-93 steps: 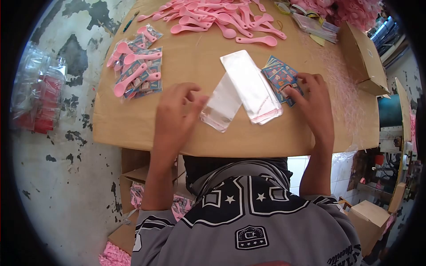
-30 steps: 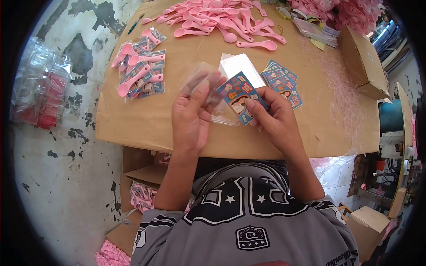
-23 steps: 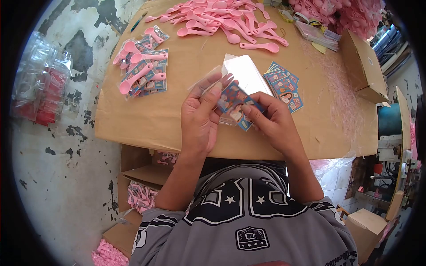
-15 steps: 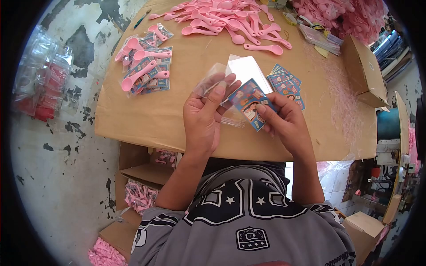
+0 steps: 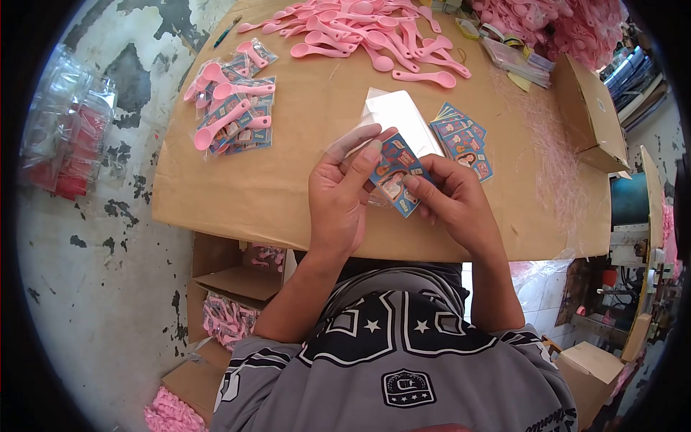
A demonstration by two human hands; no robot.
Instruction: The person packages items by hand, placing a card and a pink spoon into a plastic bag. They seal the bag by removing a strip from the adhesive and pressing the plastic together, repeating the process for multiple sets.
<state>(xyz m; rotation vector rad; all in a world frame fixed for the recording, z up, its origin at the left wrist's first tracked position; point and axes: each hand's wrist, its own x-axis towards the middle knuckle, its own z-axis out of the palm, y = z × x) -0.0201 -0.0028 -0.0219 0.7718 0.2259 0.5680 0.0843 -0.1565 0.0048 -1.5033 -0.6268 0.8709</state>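
Between my two hands is a blue printed card (image 5: 396,175). My right hand (image 5: 455,198) pinches its lower right part with thumb and fingers. My left hand (image 5: 344,189) is closed on a clear plastic bag (image 5: 344,144), its thumb at the card's upper left edge; whether the card is inside the bag I cannot tell. Behind the hands lies a white stack (image 5: 404,119). A fan of blue cards (image 5: 464,144) rests to its right. On the left side of the table sit packed cards with pink spoons (image 5: 234,115).
Loose pink spoons (image 5: 374,32) are heaped at the table's far side. An open cardboard box (image 5: 586,115) stands at the right edge, near a large bag of pink spoons (image 5: 551,29). A pen (image 5: 227,32) lies far left. Boxes with pink items (image 5: 229,317) are below the table.
The hands have come closer together. The card has moved left, its upper edge now meeting my left thumb and the clear bag.
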